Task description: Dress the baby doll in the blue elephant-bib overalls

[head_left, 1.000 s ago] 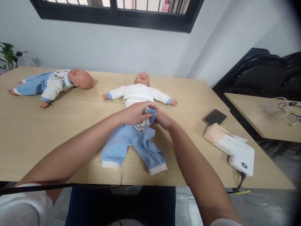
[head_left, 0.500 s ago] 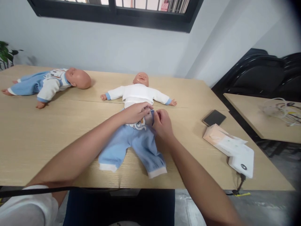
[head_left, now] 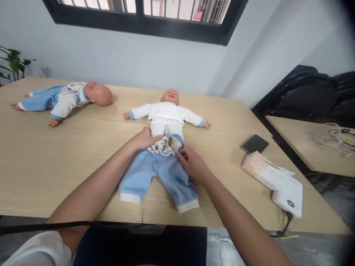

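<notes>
A baby doll (head_left: 165,112) in a white top with blue cuffs lies on its back, arms spread. Its lower body reaches the waist of light blue pants (head_left: 155,162), which have white cuffs and an animal face on the front. The right half of the waistband gapes, showing a pale end of the doll's leg inside. My left hand (head_left: 145,139) grips the pants at the left of the waist, thumb over the front. My right hand (head_left: 192,162) pinches the pants' right edge below the gap. Its fingertips are partly hidden.
A second dressed doll (head_left: 69,98) lies at the far left of the wooden table (head_left: 69,155). To the right are a phone (head_left: 254,143), a tissue pack (head_left: 260,168) and a white device (head_left: 290,197) with a cable. Black chairs (head_left: 305,92) stand behind a side table with wires.
My left hand has moved from the right of the waist to its left side. My right hand has slid down the pants' edge, and the waistband now gapes around the leg end.
</notes>
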The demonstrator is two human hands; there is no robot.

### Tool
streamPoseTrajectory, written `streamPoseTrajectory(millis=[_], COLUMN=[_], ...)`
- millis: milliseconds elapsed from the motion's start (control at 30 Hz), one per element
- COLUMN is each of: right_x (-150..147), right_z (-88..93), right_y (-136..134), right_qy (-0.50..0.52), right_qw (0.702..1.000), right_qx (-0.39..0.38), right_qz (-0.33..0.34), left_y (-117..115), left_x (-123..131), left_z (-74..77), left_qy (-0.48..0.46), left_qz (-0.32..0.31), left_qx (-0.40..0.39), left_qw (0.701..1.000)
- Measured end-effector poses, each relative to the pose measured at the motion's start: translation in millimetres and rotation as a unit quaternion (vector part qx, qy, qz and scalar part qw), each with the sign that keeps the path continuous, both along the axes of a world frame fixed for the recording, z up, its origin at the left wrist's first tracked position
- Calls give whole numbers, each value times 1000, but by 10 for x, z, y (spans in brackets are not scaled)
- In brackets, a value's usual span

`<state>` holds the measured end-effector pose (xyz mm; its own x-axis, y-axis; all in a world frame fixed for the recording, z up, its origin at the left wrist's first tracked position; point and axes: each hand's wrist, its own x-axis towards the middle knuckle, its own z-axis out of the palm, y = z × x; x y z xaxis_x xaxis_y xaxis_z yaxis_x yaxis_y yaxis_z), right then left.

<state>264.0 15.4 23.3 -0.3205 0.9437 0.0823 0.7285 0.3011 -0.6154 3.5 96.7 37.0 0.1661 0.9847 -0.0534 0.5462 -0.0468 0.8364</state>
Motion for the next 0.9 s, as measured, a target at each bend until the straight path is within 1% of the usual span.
streamPoseTrajectory(millis=[67,167,267,333,400,433,500,600,667,733,767,800,833,867,900], right_x=[-19,-44,-53,-47,-26,-11,29,85,85,23,-35,-108,-193,-284,-376], right_z=[-3,14,31,25,-3,-24,-63,-57,29,179,266,350,425,484,523], right_y=[-8,3,68,141,222,261,321,330,244,67,-49,-177,-305,-423,-522], right_qy=[-10,-32,-62,-83,-101,-110,-123,-114,-82,-53,-49,-54,-66,-84,-103], right_qw=[1000,999,994,988,982,980,981,983,982,977,975,977,982,986,986], right_qx=[-6,-7,21,43,56,57,51,67,119,180,199,199,178,139,103], right_qz=[-16,-42,-86,-124,-151,-154,-143,-124,-122,-104,-80,-48,-5,46,82], left_y=[45,98,113,107,98,94,80,26,-47,-150,-209,-270,-330,-387,-437], left_x=[71,85,-27,-128,-211,-240,-268,-263,-260,-280,-304,-338,-382,-437,-499], left_z=[2,84,231,315,345,334,268,121,46,9,3,2,2,-1,-10], left_qy=[-22,-12,43,75,94,104,114,81,48,31,24,13,-1,-22,-47], left_qz=[-31,-74,-102,-127,-138,-135,-121,-105,-92,-60,-43,-29,-23,-30,-52], left_qx=[5,-12,-54,-65,-69,-73,-84,-104,-108,-89,-72,-54,-40,-33,-35], left_qw=[999,997,992,987,984,983,983,986,989,994,996,998,999,999,997])
